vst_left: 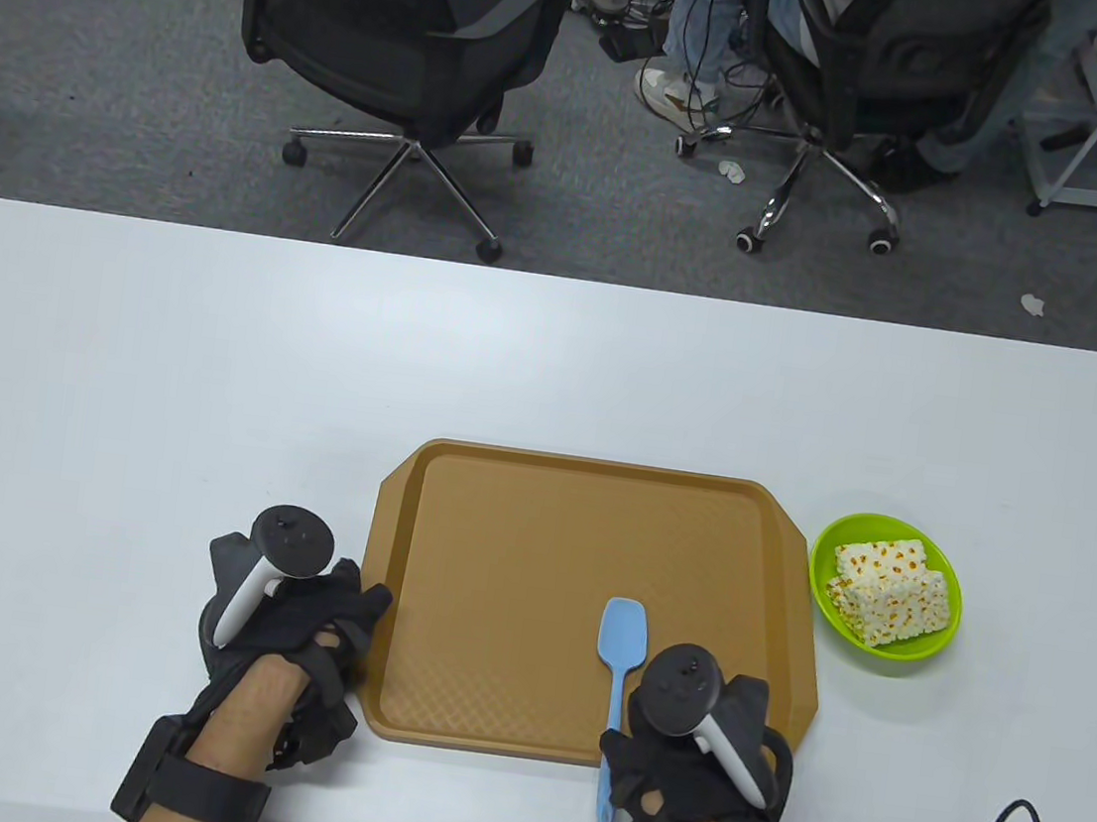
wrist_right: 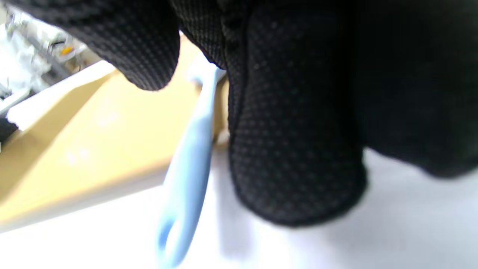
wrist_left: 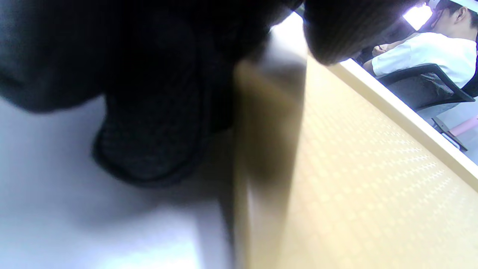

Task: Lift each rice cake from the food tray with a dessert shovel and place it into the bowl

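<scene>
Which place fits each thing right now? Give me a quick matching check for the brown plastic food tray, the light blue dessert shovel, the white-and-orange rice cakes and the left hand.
Things:
1. brown plastic food tray
2. light blue dessert shovel
3. white-and-orange rice cakes
4. left hand

Places:
A. in the green bowl
B. at the tray's left edge
C. blade on the tray, handle over its near rim
D. bare of cakes

Pairs: 1-D, 2-C, 3-A, 4-B

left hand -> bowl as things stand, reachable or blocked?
Probably not directly. The left hand rests at the food tray's left edge; the bowl sits off the tray's right side, so it would have to cross the whole tray, and the right hand with the dessert shovel sits between.
</scene>
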Available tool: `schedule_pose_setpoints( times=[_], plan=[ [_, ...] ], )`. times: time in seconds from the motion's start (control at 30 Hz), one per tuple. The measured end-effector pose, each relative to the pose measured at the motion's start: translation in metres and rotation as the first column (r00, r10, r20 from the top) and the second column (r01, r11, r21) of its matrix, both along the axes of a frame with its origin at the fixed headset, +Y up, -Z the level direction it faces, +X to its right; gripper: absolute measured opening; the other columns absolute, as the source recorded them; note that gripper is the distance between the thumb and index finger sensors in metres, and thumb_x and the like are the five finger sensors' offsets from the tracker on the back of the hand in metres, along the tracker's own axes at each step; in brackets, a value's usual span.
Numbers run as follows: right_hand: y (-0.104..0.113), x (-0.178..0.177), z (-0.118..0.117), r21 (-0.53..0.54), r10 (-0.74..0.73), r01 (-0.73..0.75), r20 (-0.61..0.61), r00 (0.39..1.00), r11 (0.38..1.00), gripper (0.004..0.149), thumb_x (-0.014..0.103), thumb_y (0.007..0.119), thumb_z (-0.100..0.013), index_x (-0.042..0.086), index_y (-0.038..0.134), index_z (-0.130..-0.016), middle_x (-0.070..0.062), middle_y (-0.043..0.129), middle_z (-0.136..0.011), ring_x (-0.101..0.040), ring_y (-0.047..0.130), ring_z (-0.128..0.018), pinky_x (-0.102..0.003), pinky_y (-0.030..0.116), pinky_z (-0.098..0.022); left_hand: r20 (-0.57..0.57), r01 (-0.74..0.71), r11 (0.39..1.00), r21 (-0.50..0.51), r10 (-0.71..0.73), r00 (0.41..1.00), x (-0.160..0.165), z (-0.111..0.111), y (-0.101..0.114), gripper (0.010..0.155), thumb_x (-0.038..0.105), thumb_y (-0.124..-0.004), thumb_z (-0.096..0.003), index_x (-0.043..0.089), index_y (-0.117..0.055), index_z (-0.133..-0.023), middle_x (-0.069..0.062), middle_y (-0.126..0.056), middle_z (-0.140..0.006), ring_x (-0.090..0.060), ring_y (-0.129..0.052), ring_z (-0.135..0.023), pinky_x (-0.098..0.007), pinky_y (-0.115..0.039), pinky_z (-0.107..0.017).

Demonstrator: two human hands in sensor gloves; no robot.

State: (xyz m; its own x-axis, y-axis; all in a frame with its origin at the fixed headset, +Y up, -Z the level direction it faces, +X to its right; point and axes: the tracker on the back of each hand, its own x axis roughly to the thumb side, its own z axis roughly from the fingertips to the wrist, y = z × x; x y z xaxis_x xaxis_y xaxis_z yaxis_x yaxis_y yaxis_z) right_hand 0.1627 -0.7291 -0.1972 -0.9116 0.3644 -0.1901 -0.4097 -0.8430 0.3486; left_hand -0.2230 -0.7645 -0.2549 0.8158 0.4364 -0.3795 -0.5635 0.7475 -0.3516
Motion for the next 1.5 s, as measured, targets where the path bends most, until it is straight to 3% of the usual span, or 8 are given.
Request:
schedule_pose_setpoints(
  times=[0.13,0.2,0.27,0.33,0.43,0.57,1.03,1.5],
  plan=[
    [0.015,0.036,-0.014,0.247,-0.070,0.042,0.103,0.992,0.968,0.074,0.046,0.076,-0.039,0.011,0.053,-0.099,-0.020,0.092,-0.076,-0.038,0.109,-0.047,-0.053,0.089,-0.035,-0.100,0.140,0.968,0.211,-0.121,0.988,-0.011,0.006,0.022,0.073,0.055,-0.072,-0.0478,0.012,-0.052,-0.103,-0.022,-0.092,-0.081,-0.039,-0.105,-0.059,-0.054,-0.087,-0.038],
    [0.020,0.040,-0.019,0.339,0.079,-0.098,0.070,0.994,0.936,0.076,0.048,0.077,-0.038,0.016,0.051,-0.101,-0.019,0.086,-0.086,-0.042,0.102,-0.064,-0.062,0.080,-0.048,-0.090,0.166,0.922,0.349,-0.144,0.986,-0.012,0.004,0.028,0.076,0.057,-0.073,-0.0462,0.016,-0.046,-0.105,-0.021,-0.082,-0.094,-0.045,-0.093,-0.079,-0.058,-0.081,-0.051],
    [0.017,0.039,-0.022,0.376,0.246,-0.233,0.014,0.969,0.897,0.080,0.053,0.075,-0.036,0.023,0.044,-0.104,-0.016,0.069,-0.102,-0.046,0.081,-0.090,-0.070,0.062,-0.062,-0.022,0.172,0.903,0.394,-0.178,0.984,-0.012,0.001,0.028,0.082,0.060,-0.074,-0.0448,0.024,-0.036,-0.108,-0.017,-0.056,-0.112,-0.047,-0.057,-0.105,-0.065,-0.053,-0.071],
    [0.009,0.039,-0.027,0.378,0.375,-0.326,-0.062,0.925,0.867,0.086,0.062,0.070,-0.035,0.030,0.033,-0.106,-0.010,0.039,-0.115,-0.050,0.045,-0.106,-0.071,0.042,-0.069,-0.008,0.227,0.904,0.363,-0.241,0.971,-0.013,0.001,0.024,0.090,0.070,-0.071,-0.0415,0.029,-0.026,-0.108,-0.011,-0.037,-0.120,-0.046,-0.025,-0.111,-0.069,-0.024,-0.074],
    [-0.004,0.040,-0.034,0.282,0.317,-0.272,-0.128,0.940,0.920,0.088,0.066,0.068,-0.033,0.037,0.025,-0.104,0.001,0.014,-0.115,-0.054,0.020,-0.105,-0.073,0.026,-0.066,0.012,0.293,0.921,0.258,-0.307,0.952,-0.012,0.001,0.016,0.099,0.078,-0.067,-0.0382,0.031,-0.014,-0.107,-0.013,-0.016,-0.121,-0.050,-0.004,-0.105,-0.071,-0.005,-0.065],
    [-0.025,0.040,-0.036,0.085,0.271,-0.259,-0.197,0.942,0.962,0.090,0.068,0.065,-0.033,0.037,0.019,-0.104,0.000,0.006,-0.113,-0.055,0.013,-0.103,-0.074,0.020,-0.064,0.023,0.297,0.935,0.193,-0.307,0.951,-0.013,-0.002,0.004,0.099,0.080,-0.068,-0.0375,0.031,-0.016,-0.107,-0.013,-0.014,-0.120,-0.052,-0.005,-0.104,-0.073,-0.008,-0.065],
    [-0.015,0.031,-0.033,0.157,0.276,-0.247,-0.205,0.939,0.956,0.091,0.068,0.066,-0.032,0.036,0.022,-0.104,0.002,0.011,-0.114,-0.051,0.016,-0.104,-0.072,0.021,-0.066,0.053,0.262,0.948,0.182,-0.275,0.960,-0.009,-0.003,0.003,0.097,0.077,-0.069,-0.0384,0.029,-0.021,-0.108,-0.015,-0.017,-0.120,-0.053,-0.008,-0.104,-0.072,-0.014,-0.067],
    [-0.013,0.030,-0.030,0.129,0.264,-0.241,-0.213,0.941,0.962,0.091,0.068,0.067,-0.033,0.034,0.022,-0.104,0.000,0.011,-0.114,-0.051,0.018,-0.104,-0.071,0.023,-0.066,0.076,0.241,0.953,0.182,-0.258,0.963,-0.004,-0.004,0.000,0.097,0.075,-0.069,-0.0395,0.027,-0.020,-0.108,-0.017,-0.018,-0.119,-0.054,-0.009,-0.102,-0.071,-0.017,-0.068]
  ],
)
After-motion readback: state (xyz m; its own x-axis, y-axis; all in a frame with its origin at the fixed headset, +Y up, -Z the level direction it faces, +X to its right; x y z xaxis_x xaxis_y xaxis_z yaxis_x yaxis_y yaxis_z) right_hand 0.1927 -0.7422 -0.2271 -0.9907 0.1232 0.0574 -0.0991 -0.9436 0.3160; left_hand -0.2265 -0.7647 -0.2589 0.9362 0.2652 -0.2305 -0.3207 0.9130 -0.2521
